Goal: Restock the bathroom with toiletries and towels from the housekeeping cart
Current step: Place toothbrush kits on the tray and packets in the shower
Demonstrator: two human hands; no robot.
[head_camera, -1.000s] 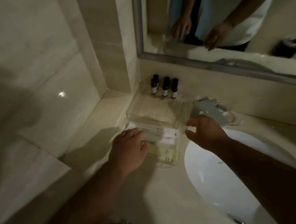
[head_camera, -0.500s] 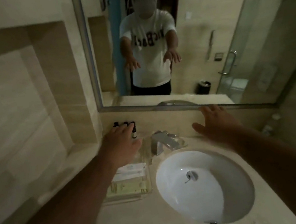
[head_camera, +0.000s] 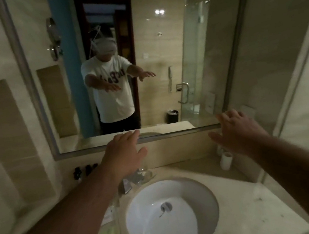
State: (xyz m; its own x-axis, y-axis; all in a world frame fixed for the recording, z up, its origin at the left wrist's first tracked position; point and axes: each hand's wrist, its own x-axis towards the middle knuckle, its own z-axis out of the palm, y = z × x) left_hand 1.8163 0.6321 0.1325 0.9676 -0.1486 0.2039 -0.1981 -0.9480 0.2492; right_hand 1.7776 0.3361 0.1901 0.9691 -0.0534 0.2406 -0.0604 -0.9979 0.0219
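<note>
1. Beige stone vanity counter (head_camera: 252, 202) in a dim hotel bathroom, seen from above, with a round white basin (head_camera: 185, 224) sunk into its middle and a wide framed mirror (head_camera: 159, 46) on the wall behind.
2. Left hand (head_camera: 123, 153) hovers palm down above the chrome tap (head_camera: 128, 182), fingers straight and spread, grasping nothing.
3. Right hand (head_camera: 238, 132) hovers palm down near the mirror's lower right corner, fingers spread and relaxed, also empty.
4. Toiletries sit to the left of the basin: a clear tray (head_camera: 111, 231) of flat packets lies just beside the basin rim, partly hidden under the left forearm, and 3 small dark bottles (head_camera: 77, 173) stand against the back wall. Blur makes their labels unreadable.
5. A white cup (head_camera: 226, 161) stands at the back of the counter to the right of the basin, below the right hand.
6. No towels and no housekeeping cart are in view.
7. Judgement: with both hands empty and lifted, the step looks like a check of the counter before more stock is fetched.
8. To do it well, scan from the bottles across to the cup and note what is missing, so 1 trip to the cart covers everything.
9. Lift the left arm straight up when pulling back; a sideways sweep could knock the bottles over or nudge the tray toward the basin.
</note>
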